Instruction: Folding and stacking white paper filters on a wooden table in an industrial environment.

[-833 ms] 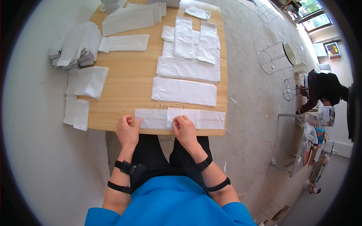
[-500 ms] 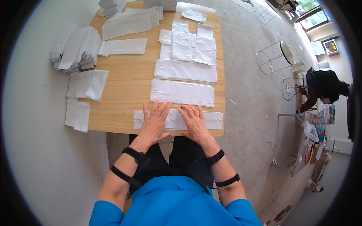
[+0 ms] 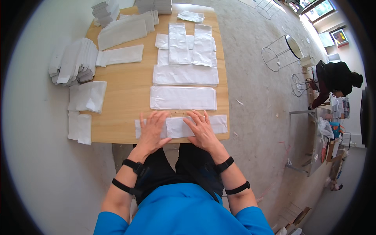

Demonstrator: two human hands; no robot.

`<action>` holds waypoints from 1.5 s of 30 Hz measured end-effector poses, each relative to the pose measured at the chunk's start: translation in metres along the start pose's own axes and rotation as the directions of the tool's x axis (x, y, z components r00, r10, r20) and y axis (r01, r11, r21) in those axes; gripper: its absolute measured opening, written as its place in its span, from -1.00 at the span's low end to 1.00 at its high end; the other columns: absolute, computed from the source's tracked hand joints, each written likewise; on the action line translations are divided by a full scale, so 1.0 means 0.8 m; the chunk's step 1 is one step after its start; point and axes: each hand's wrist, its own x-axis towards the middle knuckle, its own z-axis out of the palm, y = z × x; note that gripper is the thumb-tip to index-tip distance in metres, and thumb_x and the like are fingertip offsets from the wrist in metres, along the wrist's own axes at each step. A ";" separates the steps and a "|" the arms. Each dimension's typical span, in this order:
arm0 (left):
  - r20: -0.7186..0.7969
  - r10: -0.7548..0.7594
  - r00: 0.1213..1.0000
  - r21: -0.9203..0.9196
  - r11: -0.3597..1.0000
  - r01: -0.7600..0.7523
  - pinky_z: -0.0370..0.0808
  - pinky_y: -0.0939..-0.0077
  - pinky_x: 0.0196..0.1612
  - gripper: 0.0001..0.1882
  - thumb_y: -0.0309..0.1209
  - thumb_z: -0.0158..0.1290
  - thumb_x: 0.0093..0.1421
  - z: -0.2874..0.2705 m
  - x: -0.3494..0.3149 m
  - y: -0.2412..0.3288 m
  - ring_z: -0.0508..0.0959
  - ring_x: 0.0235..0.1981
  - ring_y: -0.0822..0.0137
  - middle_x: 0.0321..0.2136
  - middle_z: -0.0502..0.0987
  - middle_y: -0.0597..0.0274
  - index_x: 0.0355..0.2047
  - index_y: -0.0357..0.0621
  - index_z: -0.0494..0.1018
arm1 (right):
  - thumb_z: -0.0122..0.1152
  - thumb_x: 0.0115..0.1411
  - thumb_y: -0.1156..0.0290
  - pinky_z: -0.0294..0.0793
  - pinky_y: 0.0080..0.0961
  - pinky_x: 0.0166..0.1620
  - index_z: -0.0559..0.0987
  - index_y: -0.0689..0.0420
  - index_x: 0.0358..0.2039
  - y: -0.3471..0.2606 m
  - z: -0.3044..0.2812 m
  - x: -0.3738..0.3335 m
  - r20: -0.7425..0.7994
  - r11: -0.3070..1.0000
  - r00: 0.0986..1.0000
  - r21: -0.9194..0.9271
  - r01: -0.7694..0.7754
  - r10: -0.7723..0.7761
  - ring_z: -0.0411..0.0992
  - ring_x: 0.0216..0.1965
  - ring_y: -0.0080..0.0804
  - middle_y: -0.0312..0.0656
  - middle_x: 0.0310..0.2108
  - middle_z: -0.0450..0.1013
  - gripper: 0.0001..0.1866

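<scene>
A long white paper-like strip (image 3: pixel 180 128) lies crosswise along the near edge of the wooden table, with one layer overlapping another near its middle. My left hand (image 3: pixel 152 132) rests on its left part, palm down and fingers spread. On its right part lies my right hand (image 3: pixel 203 131), fingers also apart and thumb pointing inward. Neither hand grips anything. Just beyond the strip, between my hands, thin dark marks show on the tabletop. A flat white stack (image 3: pixel 183 98) sits a little farther away, and behind it are wider layered white pieces (image 3: pixel 186 74).
Two upright white pieces (image 3: pixel 178 43) lie across the far layers. Piles of folded white pieces (image 3: pixel 76 60) crowd the table's left side by the wall. Off to the right are a round stool (image 3: pixel 293 47), a person in dark clothes (image 3: pixel 337 80) and a cluttered side table (image 3: pixel 313 156).
My view has shifted slightly, so the table appears a little lower and farther left. Both hands have drawn slightly nearer to me over the strip, their fingers more bent.
</scene>
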 end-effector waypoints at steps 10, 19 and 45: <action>-0.163 -0.789 0.593 -0.356 0.607 0.710 0.43 0.28 -0.25 -0.54 -0.26 0.26 0.01 0.023 -0.069 -0.051 0.47 -0.32 0.18 -0.31 0.43 0.21 -0.13 -0.16 0.37 | 0.20 0.06 0.60 0.50 -0.33 -0.25 0.47 0.33 -0.15 -0.036 0.077 0.005 -0.317 0.897 0.867 0.352 -0.268 0.384 0.46 -0.37 -0.12 0.06 -0.18 0.41 -0.70; -0.195 -0.814 0.547 -0.366 0.577 0.730 0.42 0.28 -0.29 -0.72 -0.26 0.26 0.00 0.020 -0.055 -0.052 0.47 -0.40 0.18 -0.49 0.41 0.24 -0.42 -0.12 0.43 | 0.22 0.04 0.63 0.50 -0.36 -0.25 0.47 0.30 -0.17 -0.038 0.072 0.009 -0.339 0.876 0.847 0.406 -0.261 0.409 0.46 -0.34 -0.13 0.02 -0.21 0.40 -0.70; -0.144 -0.661 0.737 -0.887 0.416 0.200 0.44 0.68 -0.31 -0.63 -0.52 0.18 0.15 0.004 -0.007 0.053 0.48 -0.43 0.56 -0.44 0.50 0.31 -0.09 -0.24 0.29 | 0.27 0.18 0.25 0.51 -0.50 -0.22 0.56 0.34 -0.22 -0.077 0.012 0.004 0.019 0.392 0.834 0.876 -0.279 0.552 0.51 -0.33 -0.37 -0.04 -0.34 0.52 -0.65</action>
